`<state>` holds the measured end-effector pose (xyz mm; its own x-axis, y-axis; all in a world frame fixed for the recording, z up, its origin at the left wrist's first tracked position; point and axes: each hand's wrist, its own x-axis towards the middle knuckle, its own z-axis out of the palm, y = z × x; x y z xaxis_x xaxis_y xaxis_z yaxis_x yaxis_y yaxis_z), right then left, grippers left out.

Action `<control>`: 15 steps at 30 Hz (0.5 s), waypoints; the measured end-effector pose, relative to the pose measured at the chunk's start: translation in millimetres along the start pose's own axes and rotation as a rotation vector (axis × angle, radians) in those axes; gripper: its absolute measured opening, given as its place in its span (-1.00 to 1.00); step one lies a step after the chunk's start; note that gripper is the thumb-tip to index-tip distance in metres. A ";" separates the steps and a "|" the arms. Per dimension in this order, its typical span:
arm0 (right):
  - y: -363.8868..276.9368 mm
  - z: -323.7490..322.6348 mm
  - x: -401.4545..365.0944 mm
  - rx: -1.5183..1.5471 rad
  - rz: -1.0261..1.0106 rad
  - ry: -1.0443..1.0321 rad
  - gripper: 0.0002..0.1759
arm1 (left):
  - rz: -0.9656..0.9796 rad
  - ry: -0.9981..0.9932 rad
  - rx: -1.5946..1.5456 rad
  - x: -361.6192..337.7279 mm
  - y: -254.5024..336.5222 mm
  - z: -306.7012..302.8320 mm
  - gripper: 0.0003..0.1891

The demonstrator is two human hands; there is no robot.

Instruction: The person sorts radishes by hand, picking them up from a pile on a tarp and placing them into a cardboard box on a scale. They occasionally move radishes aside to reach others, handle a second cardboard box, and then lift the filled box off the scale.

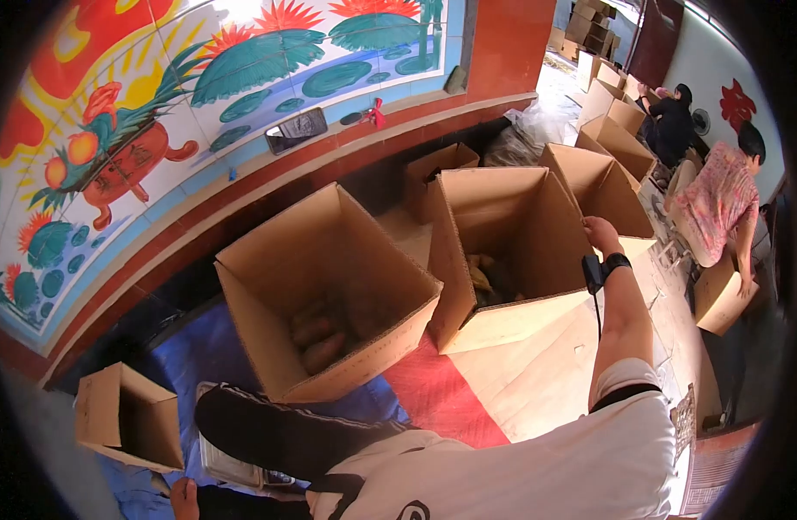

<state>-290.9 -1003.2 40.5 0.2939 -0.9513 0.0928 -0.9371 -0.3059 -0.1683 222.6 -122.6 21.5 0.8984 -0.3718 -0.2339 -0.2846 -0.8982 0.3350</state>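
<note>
My right hand, with a black band and small device at its wrist, grips the top edge of the middle open cardboard box. Yellowish lumpy pieces lie inside that box. To its left stands another large open cardboard box with several brownish, sweet-potato-like pieces at its bottom. What shows of my left hand is low at the lower left, beside my dark trousers and close to a small open cardboard box; its fingers do not show clearly.
A third open box adjoins the middle one, with more boxes behind. Two people work at the right; the nearer one touches a carton. A tiled mural wall with a ledge runs along the left. Blue sheeting covers part of the floor.
</note>
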 end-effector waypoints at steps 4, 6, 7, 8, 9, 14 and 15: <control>-10.2 -7.4 -4.9 -0.112 0.073 -0.038 -0.70 | 0.038 0.105 -0.069 10.7 -29.8 9.4 -0.63; -1.5 0.8 -4.7 -0.195 0.049 -0.002 -0.70 | 0.084 0.139 -0.047 13.2 -38.0 15.6 -0.65; -1.1 1.0 -9.3 -0.172 0.119 0.049 -0.69 | 0.022 0.124 -0.104 13.7 -29.2 14.0 -0.67; -0.1 -0.3 -12.9 -0.149 0.193 0.102 -0.69 | -0.037 0.107 -0.161 16.0 -24.2 14.5 -0.69; 3.2 -2.5 -16.3 -0.156 0.199 0.108 -0.69 | -0.030 0.102 -0.166 20.6 -28.7 19.3 -0.69; 9.7 -17.0 -52.3 -0.176 0.323 0.180 -0.70 | -0.059 0.080 -0.223 28.0 -23.4 17.3 -0.68; 7.2 -20.4 -63.2 -0.197 0.348 0.236 -0.70 | -0.058 0.077 -0.226 29.8 -27.3 20.2 -0.68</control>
<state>-320.1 -944.5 53.4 -0.0743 -0.9547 0.2882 -0.9970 0.0651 -0.0413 250.4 -114.0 -13.0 0.9363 -0.2944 -0.1914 -0.1574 -0.8391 0.5207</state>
